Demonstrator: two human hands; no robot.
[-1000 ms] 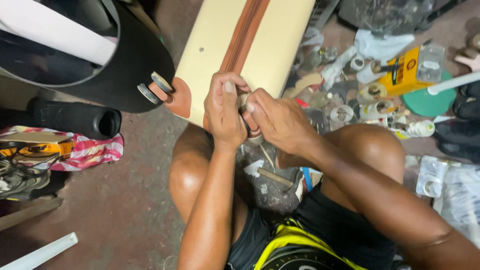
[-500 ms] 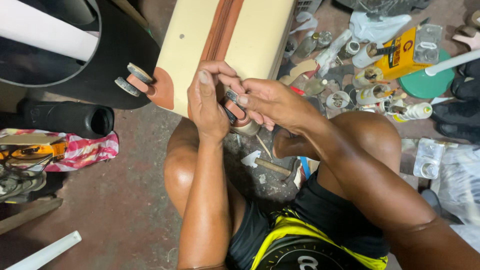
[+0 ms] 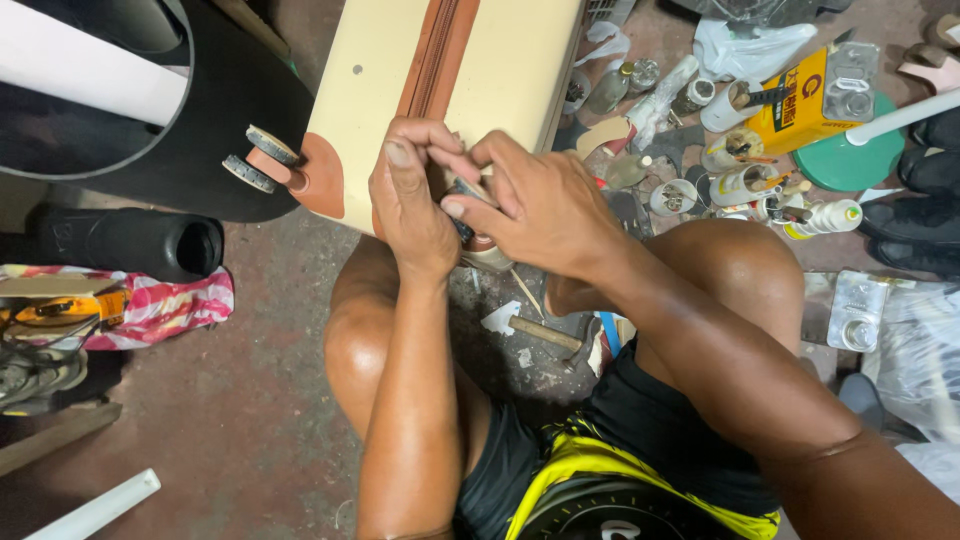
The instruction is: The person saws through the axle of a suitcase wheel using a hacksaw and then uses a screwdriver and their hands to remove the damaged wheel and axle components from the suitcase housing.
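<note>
A cream hard-shell suitcase with a brown zip band lies on the bare concrete floor, its near corner drawn up between the seated person's knees. That is where both hands meet. There a small dark part, too covered by fingers to name for sure, sits at the corner beside the case's edge. The left hand curls around the corner from the left, thumb laid flat along the top, seemingly steadying the shell. The right hand comes over from the right with its fingers pinched narrow on the small dark part, pressing toward the left thumb.

At the left corner of the case a pair of grey caster wheels sticks out on a brown mount, touching a large black drum. On the floor just below the hands lies a wooden-handled hammer, within easy reach. Far right, a clutter of small jars and tubes spreads out near a yellow rectangular tin can and a green round lid.
</note>
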